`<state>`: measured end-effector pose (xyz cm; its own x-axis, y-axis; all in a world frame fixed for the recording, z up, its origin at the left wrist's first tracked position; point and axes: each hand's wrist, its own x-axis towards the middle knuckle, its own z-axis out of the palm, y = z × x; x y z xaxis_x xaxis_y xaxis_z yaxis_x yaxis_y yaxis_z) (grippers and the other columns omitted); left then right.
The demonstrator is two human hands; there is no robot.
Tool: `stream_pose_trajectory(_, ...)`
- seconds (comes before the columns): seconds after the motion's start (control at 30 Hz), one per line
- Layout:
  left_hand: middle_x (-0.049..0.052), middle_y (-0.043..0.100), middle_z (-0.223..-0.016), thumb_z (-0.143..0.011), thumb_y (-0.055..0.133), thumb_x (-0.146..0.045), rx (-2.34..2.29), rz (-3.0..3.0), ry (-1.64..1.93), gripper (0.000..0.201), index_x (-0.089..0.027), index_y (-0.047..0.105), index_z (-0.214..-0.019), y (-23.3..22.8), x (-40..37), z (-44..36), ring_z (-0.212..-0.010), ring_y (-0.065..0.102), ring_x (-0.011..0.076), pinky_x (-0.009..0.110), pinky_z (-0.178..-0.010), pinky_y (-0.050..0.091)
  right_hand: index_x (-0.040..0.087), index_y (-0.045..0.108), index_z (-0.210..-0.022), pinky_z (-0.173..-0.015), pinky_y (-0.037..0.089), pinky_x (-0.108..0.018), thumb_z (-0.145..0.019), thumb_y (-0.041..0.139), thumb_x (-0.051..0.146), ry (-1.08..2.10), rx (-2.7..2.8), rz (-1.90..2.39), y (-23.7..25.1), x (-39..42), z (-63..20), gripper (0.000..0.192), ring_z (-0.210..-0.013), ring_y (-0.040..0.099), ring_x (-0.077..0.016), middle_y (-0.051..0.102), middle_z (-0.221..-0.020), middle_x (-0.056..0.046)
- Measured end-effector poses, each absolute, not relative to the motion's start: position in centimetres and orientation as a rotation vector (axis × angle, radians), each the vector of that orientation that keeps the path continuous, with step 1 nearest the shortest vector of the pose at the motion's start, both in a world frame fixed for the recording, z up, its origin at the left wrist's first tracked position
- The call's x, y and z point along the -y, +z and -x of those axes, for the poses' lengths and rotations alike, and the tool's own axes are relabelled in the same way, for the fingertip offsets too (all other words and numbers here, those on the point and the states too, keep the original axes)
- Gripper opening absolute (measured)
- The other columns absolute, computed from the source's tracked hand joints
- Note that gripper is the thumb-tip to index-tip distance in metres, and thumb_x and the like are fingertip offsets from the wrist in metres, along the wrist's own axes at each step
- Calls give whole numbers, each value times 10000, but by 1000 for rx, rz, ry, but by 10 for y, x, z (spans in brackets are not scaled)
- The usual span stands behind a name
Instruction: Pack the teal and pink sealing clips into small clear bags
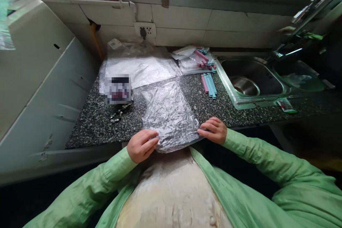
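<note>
Head view: left hand and right hand (fingers curled) pinching clear plastic bag on counter.

No text reads clearly; the small tag and green packet perhaps carry print, too blurred.

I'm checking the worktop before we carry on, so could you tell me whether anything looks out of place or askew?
Only slightly: the clear plastic bag lies crumpled and skewed, its near edge hanging over the counter rim, pinched by the left hand and right hand. Nothing looks spilled.
</note>
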<state>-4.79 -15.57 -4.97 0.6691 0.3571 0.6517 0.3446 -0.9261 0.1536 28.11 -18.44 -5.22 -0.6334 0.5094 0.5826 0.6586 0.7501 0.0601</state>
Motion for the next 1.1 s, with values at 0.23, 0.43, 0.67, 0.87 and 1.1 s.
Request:
stream_pose_trajectory(0.23,73,592,-772,-751,495,-113,-830,-2283,1092,83,-131,576,-750,-33,147,44,-720,562,113,221,-642,479,178,597,-763,-687,436,-293,-748,525,192,87,2199,938,-19,150,-268,75,-749,507,-137,569,-782,-56)
stream_pose_trajectory(0.43,34,576,-607,-728,524,-402,-1114,-1560,978,284,-126,558,-674,-25,125,35,-538,543,110,220,-484,444,141,557,-637,-518,394,-226,-736,519,275,597,2048,1209,-6,90,-252,171,-558,463,-92,542,-634,-24)
stream_pose_trajectory(0.67,30,640,-705,-539,654,-504,-1172,-942,931,537,-172,403,-878,-22,91,29,-492,604,162,228,-399,425,120,536,-548,-456,309,-187,-636,539,238,867,1864,1470,-9,6,-236,147,-453,368,-49,436,-462,53)
stream_pose_trajectory(0.87,30,648,-660,-479,739,-384,-1192,-885,918,931,-157,214,-1213,-27,87,27,-470,605,172,235,-402,437,107,599,-608,-497,375,-173,-663,534,184,818,1957,1678,-15,-32,-219,115,-475,468,-60,561,-514,17)
stream_pose_trajectory(1.1,47,664,-671,-511,743,-326,-1176,-896,900,1035,-161,109,-1313,-30,89,29,-503,617,166,248,-462,468,128,639,-642,-516,387,-191,-607,634,253,669,2052,1868,-20,-48,-209,130,-531,520,-98,603,-565,-13)
